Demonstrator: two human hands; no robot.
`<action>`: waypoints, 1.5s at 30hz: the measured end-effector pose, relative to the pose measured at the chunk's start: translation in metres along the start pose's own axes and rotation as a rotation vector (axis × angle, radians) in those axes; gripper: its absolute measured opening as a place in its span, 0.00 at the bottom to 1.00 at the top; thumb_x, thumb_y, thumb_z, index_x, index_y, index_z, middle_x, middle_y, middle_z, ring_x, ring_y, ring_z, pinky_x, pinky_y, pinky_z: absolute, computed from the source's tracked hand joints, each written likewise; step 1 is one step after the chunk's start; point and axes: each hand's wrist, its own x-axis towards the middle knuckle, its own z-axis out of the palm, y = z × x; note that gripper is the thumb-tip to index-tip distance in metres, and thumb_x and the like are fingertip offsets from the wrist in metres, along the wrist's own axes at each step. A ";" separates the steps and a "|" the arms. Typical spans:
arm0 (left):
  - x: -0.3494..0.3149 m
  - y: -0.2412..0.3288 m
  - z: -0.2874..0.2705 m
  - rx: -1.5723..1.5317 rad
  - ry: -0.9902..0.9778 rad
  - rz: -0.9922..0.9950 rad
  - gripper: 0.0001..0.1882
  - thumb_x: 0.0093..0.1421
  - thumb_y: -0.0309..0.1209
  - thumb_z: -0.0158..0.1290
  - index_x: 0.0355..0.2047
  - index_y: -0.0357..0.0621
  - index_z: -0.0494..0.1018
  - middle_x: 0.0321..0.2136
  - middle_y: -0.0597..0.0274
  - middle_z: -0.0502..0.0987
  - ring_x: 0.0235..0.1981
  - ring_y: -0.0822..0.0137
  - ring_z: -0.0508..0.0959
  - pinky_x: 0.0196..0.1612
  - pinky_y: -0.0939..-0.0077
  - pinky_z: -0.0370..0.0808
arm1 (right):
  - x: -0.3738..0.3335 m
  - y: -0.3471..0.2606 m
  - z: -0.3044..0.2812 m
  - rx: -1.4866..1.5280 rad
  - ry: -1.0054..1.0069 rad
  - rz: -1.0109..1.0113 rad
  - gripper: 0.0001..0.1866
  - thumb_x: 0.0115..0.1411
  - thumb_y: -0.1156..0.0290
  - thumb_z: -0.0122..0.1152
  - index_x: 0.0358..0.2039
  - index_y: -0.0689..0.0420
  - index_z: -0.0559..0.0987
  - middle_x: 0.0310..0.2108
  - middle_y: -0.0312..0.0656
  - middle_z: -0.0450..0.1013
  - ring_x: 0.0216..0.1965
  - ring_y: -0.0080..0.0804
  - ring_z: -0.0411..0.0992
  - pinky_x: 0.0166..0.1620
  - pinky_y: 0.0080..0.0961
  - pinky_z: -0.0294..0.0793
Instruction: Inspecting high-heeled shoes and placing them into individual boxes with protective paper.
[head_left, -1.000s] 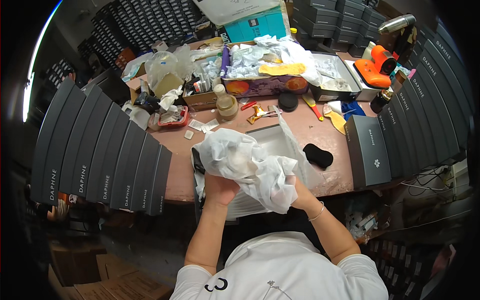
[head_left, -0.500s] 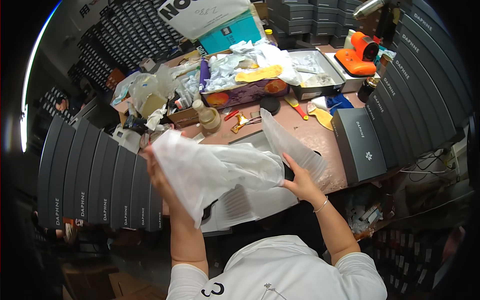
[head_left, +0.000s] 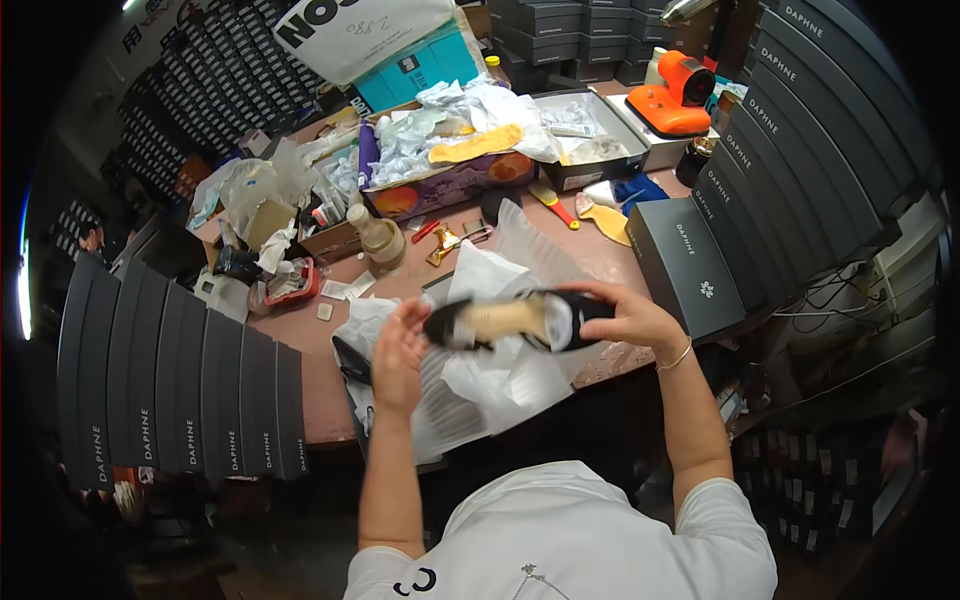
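At the left, a row of dark grey boxes [head_left: 180, 390] stands along the worktop [head_left: 322, 400]. Next, the left hand [head_left: 401, 352] curves its fingers at the left end of the black shoe [head_left: 505, 320]; blur leaves it uncertain whether they grip. The shoe is raised above crumpled white paper [head_left: 500, 385], roughly level, beige insole showing. The right hand [head_left: 637, 325] grips the shoe's right end between thumb and fingers. Farther right stands a dark grey box [head_left: 690, 262].

Caution: if the left fingers lack contact, the shoe could tip about the right grip. Loose paper could snag beneath it; a wide rightward swing could strike the box.
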 end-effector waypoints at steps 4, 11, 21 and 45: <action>-0.041 0.000 0.007 -0.228 -0.520 -0.617 0.33 0.67 0.55 0.36 0.62 0.44 0.55 0.50 0.54 0.71 0.52 0.56 0.73 0.50 0.63 0.73 | 0.045 -0.027 0.044 -0.318 -0.489 0.007 0.27 0.51 0.56 0.69 0.45 0.62 0.76 0.30 0.45 0.75 0.31 0.28 0.72 0.38 0.25 0.72; -0.082 -0.031 -0.008 -0.718 0.051 -0.536 0.32 0.67 0.56 0.32 0.53 0.41 0.67 0.43 0.56 0.76 0.40 0.60 0.77 0.38 0.67 0.77 | 0.046 -0.007 0.147 -0.580 0.017 -0.404 0.18 0.50 0.71 0.65 0.43 0.58 0.75 0.38 0.44 0.72 0.42 0.44 0.70 0.45 0.34 0.71; -0.108 -0.043 -0.001 -0.543 0.393 -0.330 0.38 0.65 0.63 0.25 0.37 0.40 0.71 0.28 0.61 0.75 0.29 0.67 0.76 0.33 0.75 0.74 | 0.051 0.008 0.210 -1.082 -0.082 -0.355 0.37 0.40 0.72 0.65 0.56 0.57 0.68 0.46 0.38 0.69 0.44 0.34 0.68 0.42 0.28 0.68; -0.120 -0.072 -0.005 0.279 0.501 0.005 0.34 0.70 0.52 0.24 0.63 0.34 0.48 0.59 0.50 0.56 0.60 0.60 0.59 0.62 0.71 0.53 | 0.037 0.016 0.215 -0.774 -0.129 -0.148 0.40 0.54 0.61 0.60 0.65 0.57 0.55 0.39 0.52 0.73 0.30 0.46 0.75 0.32 0.36 0.75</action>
